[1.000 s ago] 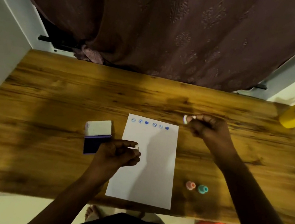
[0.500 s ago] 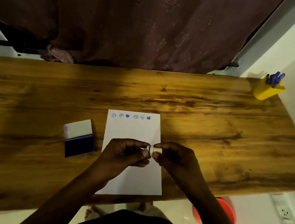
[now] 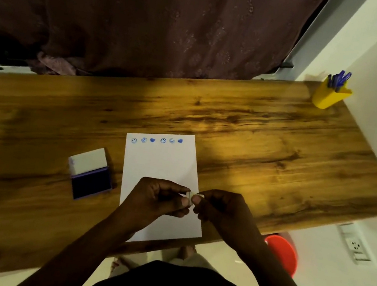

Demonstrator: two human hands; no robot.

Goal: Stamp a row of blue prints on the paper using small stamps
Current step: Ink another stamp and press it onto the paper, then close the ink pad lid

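A white sheet of paper (image 3: 161,165) lies on the wooden table (image 3: 258,139), with a row of several blue prints (image 3: 156,139) along its far edge. An open blue ink pad (image 3: 90,180) with its white lid flipped back sits left of the paper. My left hand (image 3: 158,199) and my right hand (image 3: 220,209) meet above the paper's lower right part. Both pinch a small white stamp (image 3: 192,196) between their fingertips. Fingers hide most of the stamp.
A yellow pen holder (image 3: 328,96) with blue pens stands at the table's far right corner by the white wall. A red bucket (image 3: 282,252) sits on the floor right of my right forearm. A dark curtain (image 3: 141,15) hangs behind the table.
One second ago my hands were apart, the right one out past the paper's top right corner. They came together over the paper and now both hold the small stamp. The view shifted right.
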